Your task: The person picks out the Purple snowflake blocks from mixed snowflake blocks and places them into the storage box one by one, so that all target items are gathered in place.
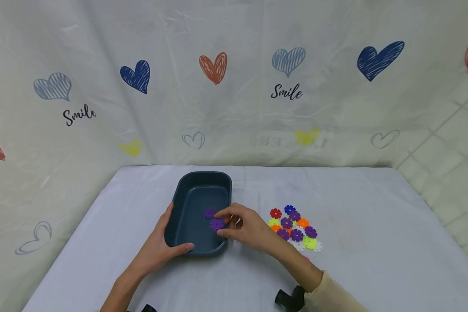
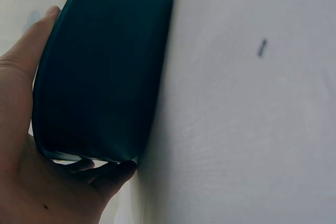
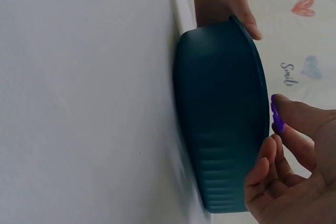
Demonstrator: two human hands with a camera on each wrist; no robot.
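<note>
My left hand (image 1: 161, 246) is gripping the tray (image 1: 193, 199); my right hand (image 1: 247, 225) is pinching a purple disc (image 1: 216, 224) over the tray's right side. Another disc (image 1: 208, 213) is lying inside, pile (image 1: 287, 222) sitting right of tray. I should be releasing low, tray steady.

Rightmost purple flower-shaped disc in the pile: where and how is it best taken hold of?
Probably pinch the purple flower-shaped disc by its flat, notched rim from the right side: there white cloth adjoins it, while a yellow flower-shaped disc crowds its near edge.
</note>
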